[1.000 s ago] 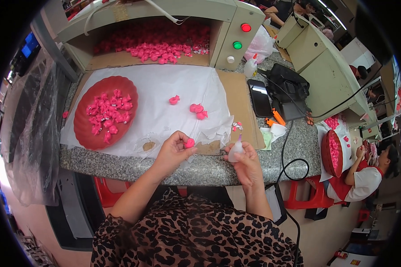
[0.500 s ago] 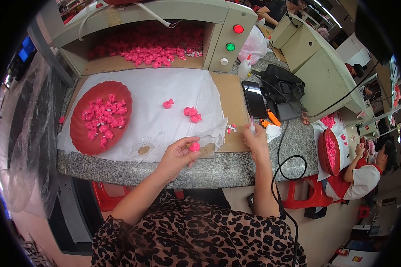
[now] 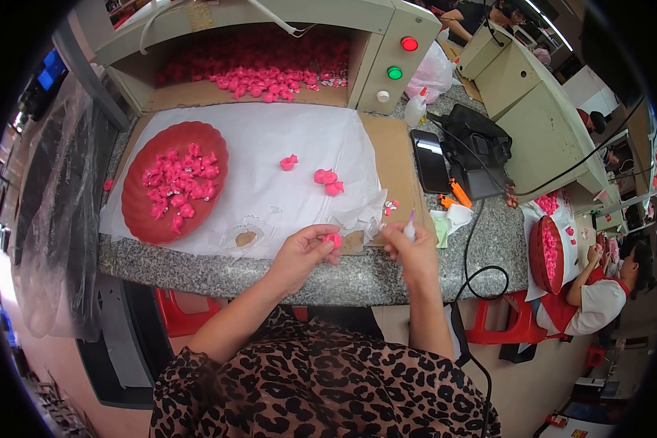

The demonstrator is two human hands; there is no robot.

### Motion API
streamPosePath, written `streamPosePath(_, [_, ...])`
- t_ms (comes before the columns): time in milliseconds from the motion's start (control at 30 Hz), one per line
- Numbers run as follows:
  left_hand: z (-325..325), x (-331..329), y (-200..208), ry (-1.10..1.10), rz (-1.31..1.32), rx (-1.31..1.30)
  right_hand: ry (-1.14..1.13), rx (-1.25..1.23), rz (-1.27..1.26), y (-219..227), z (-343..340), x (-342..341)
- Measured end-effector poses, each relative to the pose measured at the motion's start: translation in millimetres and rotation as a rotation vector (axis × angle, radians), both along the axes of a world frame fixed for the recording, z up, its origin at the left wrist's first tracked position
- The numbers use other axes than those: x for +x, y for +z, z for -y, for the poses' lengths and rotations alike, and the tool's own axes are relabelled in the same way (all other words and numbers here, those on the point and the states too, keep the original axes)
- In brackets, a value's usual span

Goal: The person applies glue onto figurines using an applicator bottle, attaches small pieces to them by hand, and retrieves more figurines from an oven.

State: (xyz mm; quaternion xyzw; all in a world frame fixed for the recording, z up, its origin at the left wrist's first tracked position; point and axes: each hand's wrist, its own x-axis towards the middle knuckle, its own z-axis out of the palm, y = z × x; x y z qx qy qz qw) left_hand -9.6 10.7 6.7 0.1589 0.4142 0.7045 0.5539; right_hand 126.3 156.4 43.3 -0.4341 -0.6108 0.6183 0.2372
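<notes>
My left hand (image 3: 306, 253) is pinching small pink piece (image 3: 334, 239), partly covering it; my right hand (image 3: 414, 255) is gripping purple-tipped bottle (image 3: 410, 231), body mostly hiding inside grip.

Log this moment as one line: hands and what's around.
left hand: holds pink piece | right hand: holds purple-tipped bottle | white paper: loose pink pieces | red dish: more pink pieces

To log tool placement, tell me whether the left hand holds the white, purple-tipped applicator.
No: the right hand holds the white, purple-tipped applicator, while the left hand pinches a small, rounded pink piece.
</notes>
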Motion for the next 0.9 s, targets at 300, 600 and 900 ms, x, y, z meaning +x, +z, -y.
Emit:
streamPosePath(300, [1.5,8.3,-6.8,0.048,-0.177,0.062,0.082,-0.191,-0.223,-7.5,54.1,-13.9])
streamPosePath(600, [3.7,8.2,-7.7,0.037,-0.207,0.092,0.113,-0.162,-0.221,-8.6,58.9,-18.3])
streamPosePath(900, [3.1,10.0,-9.4,0.063,-0.247,0.119,0.186,-0.162,-0.162,-10.0,52.2,-18.1])
